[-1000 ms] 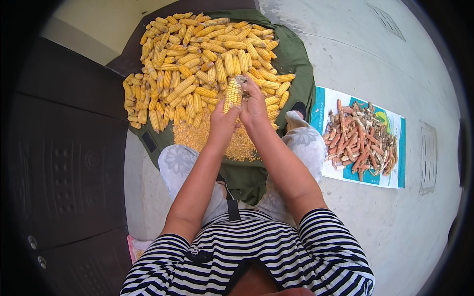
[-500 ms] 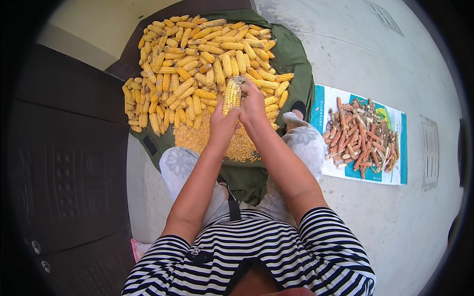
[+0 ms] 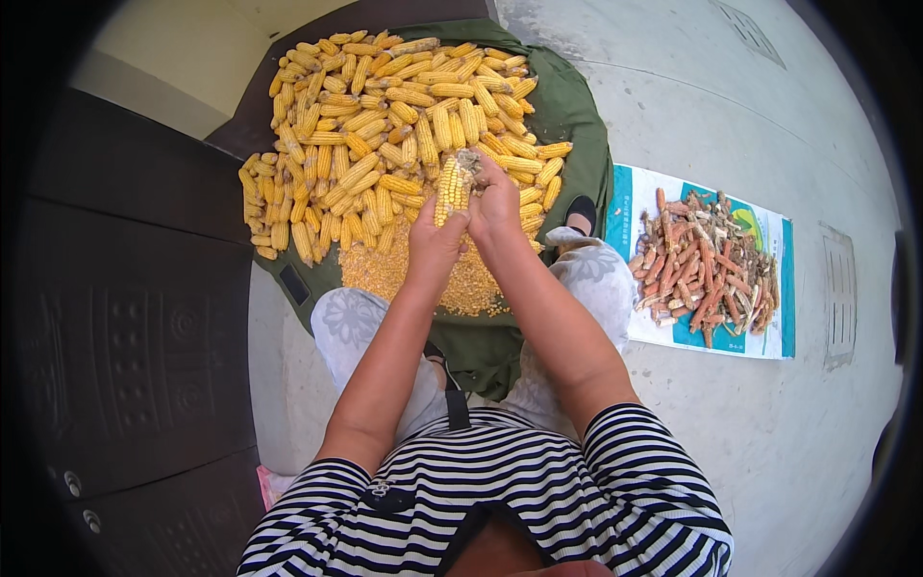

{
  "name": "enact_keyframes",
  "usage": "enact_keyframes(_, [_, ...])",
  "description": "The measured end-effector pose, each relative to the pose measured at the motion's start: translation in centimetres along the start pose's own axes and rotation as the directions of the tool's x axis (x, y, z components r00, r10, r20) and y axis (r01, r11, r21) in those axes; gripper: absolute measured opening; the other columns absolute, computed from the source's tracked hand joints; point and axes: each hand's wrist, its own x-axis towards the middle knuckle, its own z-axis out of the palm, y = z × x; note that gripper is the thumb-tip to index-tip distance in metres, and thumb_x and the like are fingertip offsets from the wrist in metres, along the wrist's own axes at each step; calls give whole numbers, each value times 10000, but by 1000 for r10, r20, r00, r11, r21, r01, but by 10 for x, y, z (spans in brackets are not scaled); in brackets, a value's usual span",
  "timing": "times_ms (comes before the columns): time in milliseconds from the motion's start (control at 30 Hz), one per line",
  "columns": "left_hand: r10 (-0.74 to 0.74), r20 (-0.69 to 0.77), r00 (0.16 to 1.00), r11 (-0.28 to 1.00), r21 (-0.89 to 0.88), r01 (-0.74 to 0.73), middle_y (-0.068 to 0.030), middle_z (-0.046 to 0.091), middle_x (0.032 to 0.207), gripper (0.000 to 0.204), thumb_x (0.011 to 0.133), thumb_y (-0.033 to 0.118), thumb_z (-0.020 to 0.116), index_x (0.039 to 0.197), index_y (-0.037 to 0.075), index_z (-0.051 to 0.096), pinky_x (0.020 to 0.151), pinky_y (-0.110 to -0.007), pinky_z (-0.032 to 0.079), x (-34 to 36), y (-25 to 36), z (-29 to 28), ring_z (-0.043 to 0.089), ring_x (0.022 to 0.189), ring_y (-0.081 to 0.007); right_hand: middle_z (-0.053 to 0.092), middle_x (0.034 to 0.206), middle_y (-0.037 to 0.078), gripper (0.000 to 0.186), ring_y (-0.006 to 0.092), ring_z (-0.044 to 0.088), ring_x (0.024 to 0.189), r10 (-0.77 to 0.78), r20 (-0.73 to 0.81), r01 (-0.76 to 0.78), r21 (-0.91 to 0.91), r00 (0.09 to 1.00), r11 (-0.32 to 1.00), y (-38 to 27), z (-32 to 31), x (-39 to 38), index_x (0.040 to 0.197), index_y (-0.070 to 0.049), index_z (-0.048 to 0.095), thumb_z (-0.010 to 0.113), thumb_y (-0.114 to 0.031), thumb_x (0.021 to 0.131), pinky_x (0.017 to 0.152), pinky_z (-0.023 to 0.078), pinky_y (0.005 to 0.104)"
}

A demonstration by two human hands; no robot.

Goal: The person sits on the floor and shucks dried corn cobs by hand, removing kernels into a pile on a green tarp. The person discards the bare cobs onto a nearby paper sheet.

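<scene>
An ear of corn point(image 3: 450, 189) stands tilted between my hands, its yellow kernels facing left and its upper right end grey and ragged. My left hand point(image 3: 436, 242) is closed round the lower end. My right hand point(image 3: 495, 200) grips the right side near the ragged end; some of its fingers are hidden behind the ear. Below and around my hands lies a heap of loose kernels point(image 3: 385, 270). Beyond them a large pile of whole corn ears point(image 3: 385, 125) covers much of the green cloth point(image 3: 574, 111).
To the right, stripped cobs point(image 3: 707, 260) are heaped on a white and teal sack point(image 3: 657, 334) on the concrete floor point(image 3: 692, 423). A dark door point(image 3: 144, 317) stands at the left, beside a pale wall point(image 3: 168, 82). My knees flank the loose kernels.
Almost nothing differs. Both hands keep their hold on the ear, with only a very slight shift of the fingers.
</scene>
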Motion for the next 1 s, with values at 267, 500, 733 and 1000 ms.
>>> enact_keyframes(267, [37, 3, 999, 999, 17, -37, 26, 592, 896, 425, 880, 156, 622, 1284, 62, 527, 481, -170, 403, 0, -4, 0, 490, 626, -19, 580, 1145, 189, 484, 247, 603, 953, -59, 58, 68, -164, 997, 984, 4, -6, 4, 1355, 94, 429, 445, -49, 894, 809, 541, 366])
enact_keyframes(500, [2, 1, 1000, 1000, 11, -2, 35, 592, 920, 453, 886, 180, 618, 1317, 81, 516, 502, -173, 413, -1, 0, -1, 494, 662, -17, 581, 1148, 189, 520, 248, 599, 956, -6, 14, 7, -35, 1000, 999, 3, -2, 3, 1349, 96, 439, 407, 23, 835, 813, 538, 364])
enact_keyframes(733, [-35, -8, 999, 999, -11, 35, 40, 593, 935, 472, 889, 185, 613, 1341, 102, 508, 515, -177, 415, -3, 2, -2, 489, 693, -17, 568, 1191, 193, 542, 256, 585, 998, -17, 29, 19, -77, 999, 997, 1, -2, -2, 1369, 92, 420, 401, 24, 831, 874, 509, 354])
enact_keyframes(1000, [-77, -25, 997, 996, -52, 76, 27, 604, 933, 443, 885, 156, 602, 1319, 106, 529, 491, -184, 389, -2, 4, -3, 482, 655, -31, 564, 1219, 198, 526, 248, 584, 1053, -34, 93, 52, -204, 995, 978, 5, -2, -7, 1377, 75, 410, 442, 67, 853, 909, 508, 354])
